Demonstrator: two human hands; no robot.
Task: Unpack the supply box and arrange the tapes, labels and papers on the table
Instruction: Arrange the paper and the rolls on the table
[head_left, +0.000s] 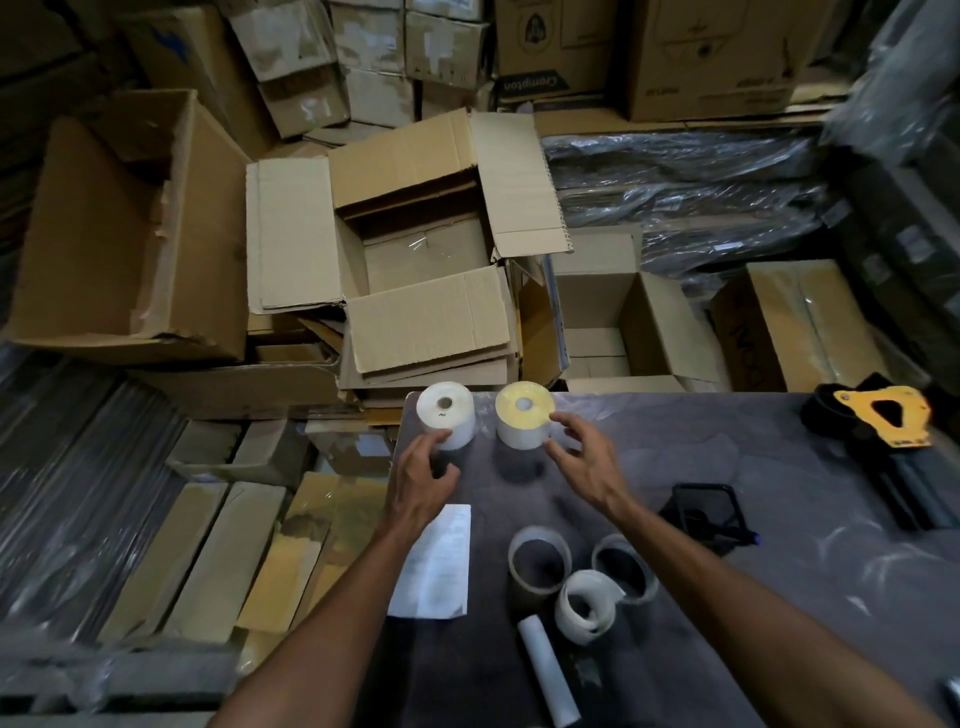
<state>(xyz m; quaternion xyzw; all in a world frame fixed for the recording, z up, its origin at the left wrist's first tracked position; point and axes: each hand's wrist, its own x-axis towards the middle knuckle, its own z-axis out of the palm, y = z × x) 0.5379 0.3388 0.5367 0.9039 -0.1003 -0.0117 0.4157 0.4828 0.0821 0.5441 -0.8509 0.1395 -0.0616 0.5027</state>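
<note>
The supply box beyond the table is seen open and apparently emptied. On the table, papers are laid flat near 3 tape rolls, and 2 label rolls are stood upright at the far edge. The left hand and right hand are held loosely spread beside the label rolls, nothing gripped; little is judged left beyond final tidying

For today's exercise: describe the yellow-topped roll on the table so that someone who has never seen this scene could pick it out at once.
Start at the dark table and look to its far edge, just in front of the open cardboard box. Two squat label rolls stand there side by side on end. The yellow-topped roll is the right-hand one, by the right hand; its neighbour, the white roll, is white all over.
</note>
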